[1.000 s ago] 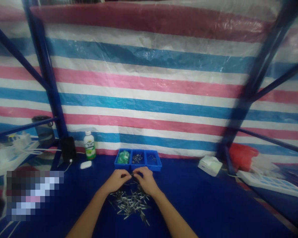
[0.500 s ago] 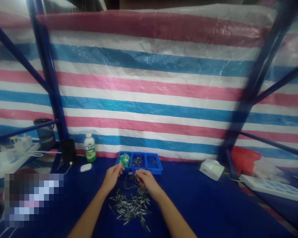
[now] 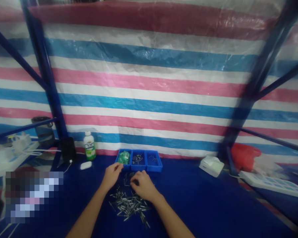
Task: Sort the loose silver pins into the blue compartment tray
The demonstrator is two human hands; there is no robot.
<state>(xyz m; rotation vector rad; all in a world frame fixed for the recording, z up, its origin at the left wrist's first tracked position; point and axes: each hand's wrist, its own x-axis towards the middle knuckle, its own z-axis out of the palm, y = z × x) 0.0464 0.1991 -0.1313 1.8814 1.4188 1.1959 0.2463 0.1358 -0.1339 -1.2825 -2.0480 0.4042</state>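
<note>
My left hand (image 3: pixel 111 177) is closed in a pinch in front of the left compartment of a blue three-part tray (image 3: pixel 157 170). Whatever its fingertips hold is too small to make out. My right hand (image 3: pixel 143 185) is curled, thumb and fingers brought together just above a few loose thin metal pieces (image 3: pixel 125 181). I cannot make out what is between those fingertips. Below the hands lies a loose heap of small silvery rod-shaped metal pieces (image 3: pixel 130 205). Green plastic packets (image 3: pixel 124 157) fill the tray's left compartment; small metal parts (image 3: pixel 138 159) lie in the middle one, and fewer in the right.
A white and green bottle (image 3: pixel 89 145), a white case (image 3: pixel 85 165) and a black device (image 3: pixel 68 150) stand left on the blue table (image 3: pixel 188 205). A tissue pack (image 3: pixel 212 166), a red bag (image 3: pixel 245 156) and a power strip (image 3: pixel 270 183) are at the right.
My right hand has shifted slightly left and down from near the tray, over the loose metal pieces. The left hand stays almost in place. The camera view has tilted a little.
</note>
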